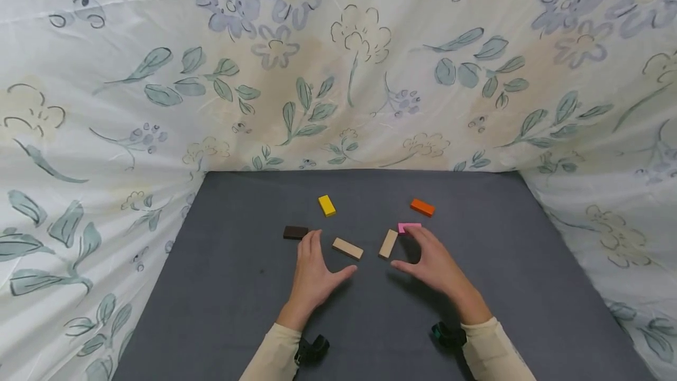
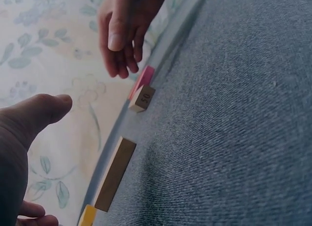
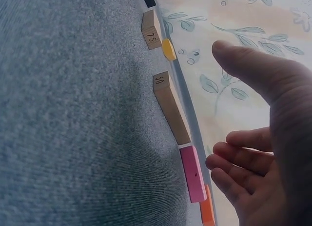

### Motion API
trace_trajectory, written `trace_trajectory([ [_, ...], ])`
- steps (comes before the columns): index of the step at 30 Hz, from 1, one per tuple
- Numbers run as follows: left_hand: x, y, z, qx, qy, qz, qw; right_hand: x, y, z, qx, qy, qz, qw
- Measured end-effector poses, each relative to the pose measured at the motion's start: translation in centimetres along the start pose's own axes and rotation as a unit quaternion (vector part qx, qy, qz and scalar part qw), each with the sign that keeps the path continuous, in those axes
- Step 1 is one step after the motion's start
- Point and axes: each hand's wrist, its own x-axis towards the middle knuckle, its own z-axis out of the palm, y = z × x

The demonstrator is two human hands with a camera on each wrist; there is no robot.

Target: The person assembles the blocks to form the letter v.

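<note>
While left hand (image 1: 314, 275) and right hand (image 1: 440, 264) hover, bare cloth (image 1: 372, 298) separates wooden blocks (image 1: 347, 249).

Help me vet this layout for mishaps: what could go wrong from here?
The right hand could nudge the pale wooden block near the pink block, as those two lie close together. The left hand might knock the dark block, which appears near its fingertips in the head view. The pale blocks could get mixed up: one end reads 50, while the other pale block reads 75, but their colour looks alike.
</note>
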Motion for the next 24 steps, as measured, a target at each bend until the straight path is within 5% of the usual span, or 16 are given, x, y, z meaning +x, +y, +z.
trace_trajectory([
  [24,0.6,-0.1,1.4,-0.017,-0.03,-0.028,0.999,0.7,0.9,0.8,0.006,0.007,-0.021,0.9997],
])
